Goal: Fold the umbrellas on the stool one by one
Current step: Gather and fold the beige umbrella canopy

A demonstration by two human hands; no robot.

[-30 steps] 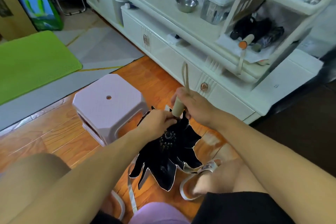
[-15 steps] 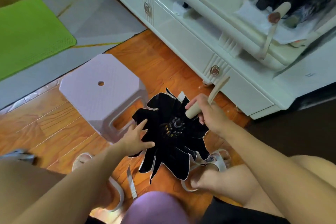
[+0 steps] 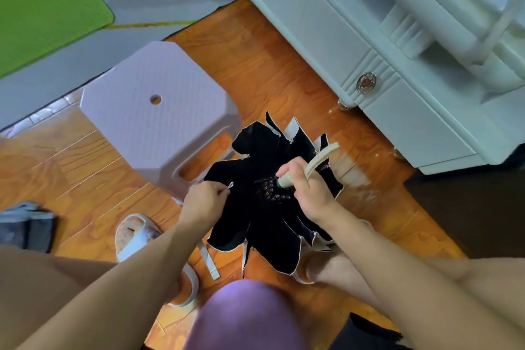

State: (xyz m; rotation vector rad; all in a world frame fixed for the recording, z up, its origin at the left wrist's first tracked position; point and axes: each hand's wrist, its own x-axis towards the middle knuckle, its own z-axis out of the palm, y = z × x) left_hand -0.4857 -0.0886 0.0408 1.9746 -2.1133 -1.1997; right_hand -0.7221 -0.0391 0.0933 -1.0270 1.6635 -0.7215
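Just right of the stool [image 3: 159, 105], the umbrella [image 3: 270, 207] hangs over the floor, right hand [image 3: 306, 190] curled round its handle, left hand [image 3: 206, 199] pinching a rib tip; floppy, light cloth probably gathers best by those stiff tips.

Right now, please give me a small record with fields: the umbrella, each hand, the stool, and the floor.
umbrella: black canopy with pale edging, collapsed but its panels loose and spread, held above the floor
right hand: grips the beige handle
left hand: pinches a rib tip at the canopy edge
stool: pale purple stool, nothing on its top
floor: orange wood floor; green mat at far left
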